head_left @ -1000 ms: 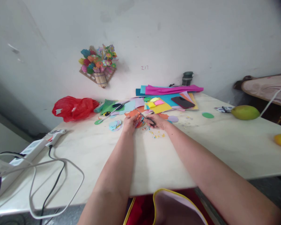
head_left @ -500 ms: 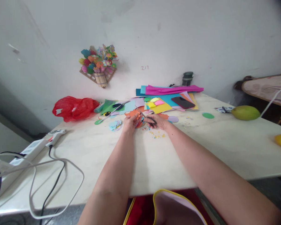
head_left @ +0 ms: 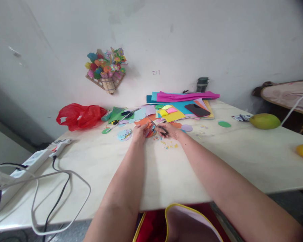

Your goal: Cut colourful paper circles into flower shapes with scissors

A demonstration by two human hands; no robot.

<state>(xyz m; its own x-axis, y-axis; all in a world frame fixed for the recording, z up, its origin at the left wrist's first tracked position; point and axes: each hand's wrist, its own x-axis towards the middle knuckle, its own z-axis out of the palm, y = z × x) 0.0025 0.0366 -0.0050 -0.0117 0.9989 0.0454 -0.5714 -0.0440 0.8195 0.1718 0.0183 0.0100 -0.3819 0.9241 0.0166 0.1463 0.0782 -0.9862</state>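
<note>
Spanning the foreground: 1 pale table [head_left: 171, 174], bearing everything below. Along the far side, 1 layered stack of coloured sheets [head_left: 183, 107], presumably set back to spare the near side. At the far left, 1 crumpled red plastic bag [head_left: 80, 116], likely placed there for the same reason. Atop the stack, 1 dark phone [head_left: 197, 110], well apart from the scraps. At centre, 1 right hand [head_left: 170, 129], fingers wrapped around the handles of 1 pair of scissors [head_left: 163, 129], blades angled forward and leftward, apparently to face the work opposite. Just beside, 1 left hand [head_left: 140, 131], fingers clamped on orange paper [head_left: 143, 122], seemingly to steady it near the blades; actual contact too small to tell. Left of that, 1 pile of pale cut pieces [head_left: 124, 135], probably gathered to avoid mixing. Smallest: scattered paper scraps [head_left: 176, 145], near the right hand.
</note>
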